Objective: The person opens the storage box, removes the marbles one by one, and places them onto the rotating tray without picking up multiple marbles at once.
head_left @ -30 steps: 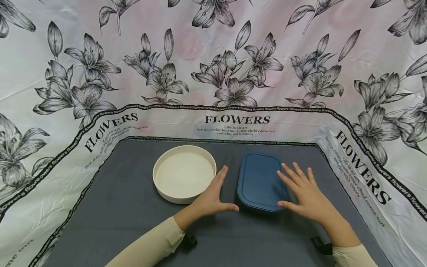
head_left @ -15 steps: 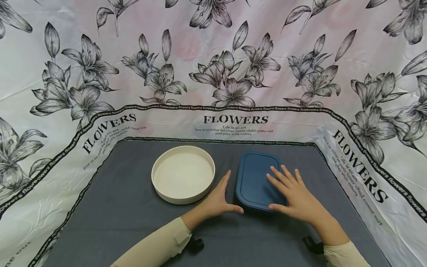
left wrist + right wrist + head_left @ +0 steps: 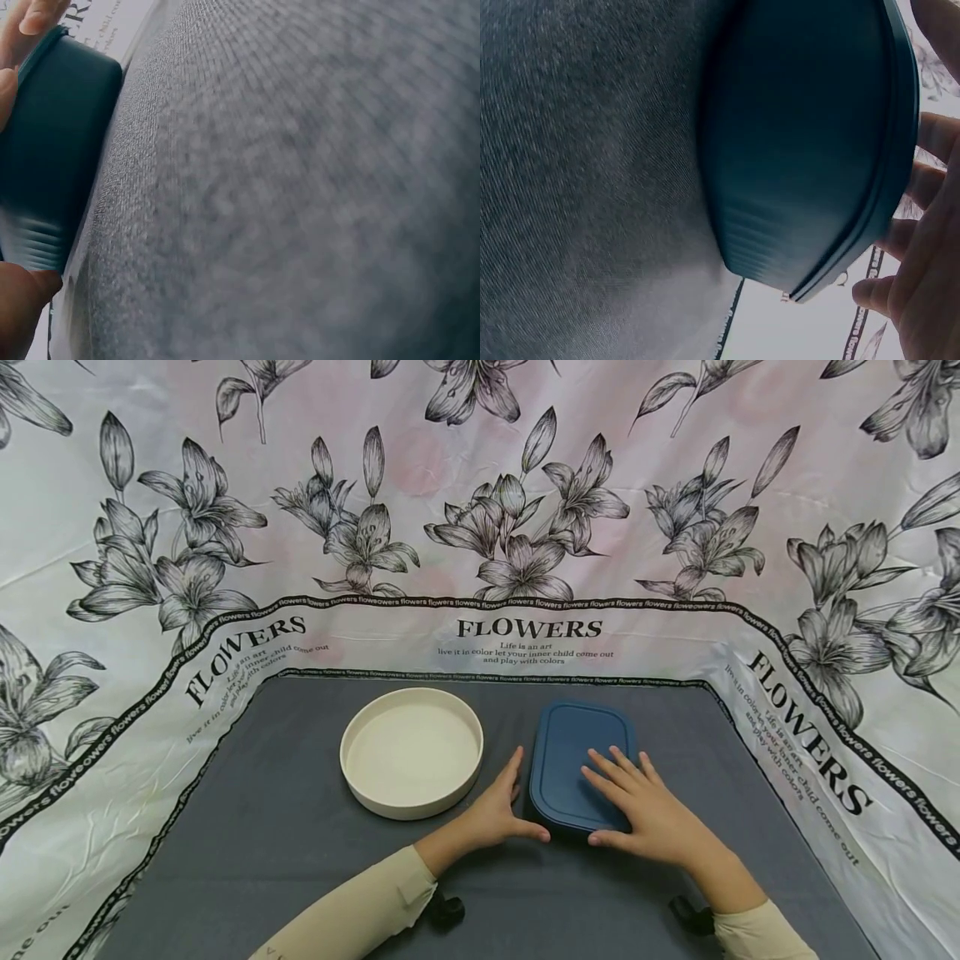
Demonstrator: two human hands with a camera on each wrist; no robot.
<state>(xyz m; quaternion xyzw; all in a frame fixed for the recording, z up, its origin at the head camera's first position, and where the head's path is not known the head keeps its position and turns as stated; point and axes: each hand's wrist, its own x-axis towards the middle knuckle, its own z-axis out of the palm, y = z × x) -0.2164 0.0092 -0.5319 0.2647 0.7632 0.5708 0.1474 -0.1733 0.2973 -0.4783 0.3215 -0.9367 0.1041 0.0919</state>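
The left hand is just left of the blue box, the right hand partly over it; both grips look wide. This seems like reaching; holding needs closing in. The box sits on the bench, with a cream dish to its left.

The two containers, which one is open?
The round cream dish on the left; its inside shows, while the rectangular blue box has its lid on.

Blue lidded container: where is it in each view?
Head: blue lidded container below and right of centre, partly behind right hand.
Left wrist: blue lidded container at upper left.
Right wrist: blue lidded container right of centre, cut by the top.
Shared landmark: gray tablecloth.
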